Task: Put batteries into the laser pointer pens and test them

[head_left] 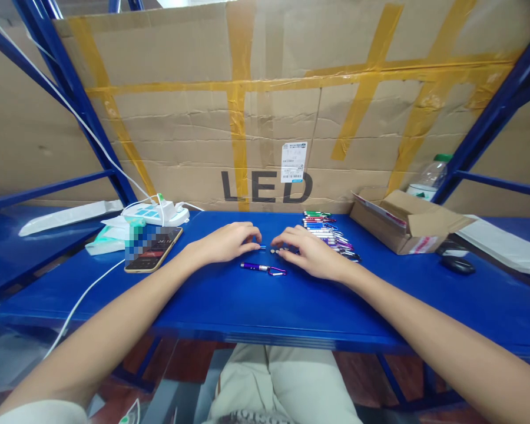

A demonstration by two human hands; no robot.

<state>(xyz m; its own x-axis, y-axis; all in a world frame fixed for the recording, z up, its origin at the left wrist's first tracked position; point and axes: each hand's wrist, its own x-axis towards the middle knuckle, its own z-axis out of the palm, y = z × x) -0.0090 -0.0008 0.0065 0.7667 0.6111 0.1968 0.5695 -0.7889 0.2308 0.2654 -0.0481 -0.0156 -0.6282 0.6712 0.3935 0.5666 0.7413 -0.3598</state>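
Observation:
My left hand (232, 241) is low over the table, its thumb and fingers closed on a short blue cylinder (262, 247). Facing it, my right hand (309, 252) has its thumb and curved fingers apart. Small round silvery discs (272, 251), like button cells, lie by those fingertips; I see no firm grip on them. In front of both hands, a purple penlight (254, 267) with a carabiner clip (277, 271) lies flat. Beyond my right hand is a row of clip penlights (320, 225) in green, red, blue, silver and purple, partly hidden by that hand.
A phone (154, 250), a white power strip (176, 213) with cables and a tissue pack (110, 237) are on the left. On the right are an open carton (406, 221), a black mouse (457, 264) and a bottle (430, 176). A large cardboard sheet (181, 135) stands behind the blue table (265, 312).

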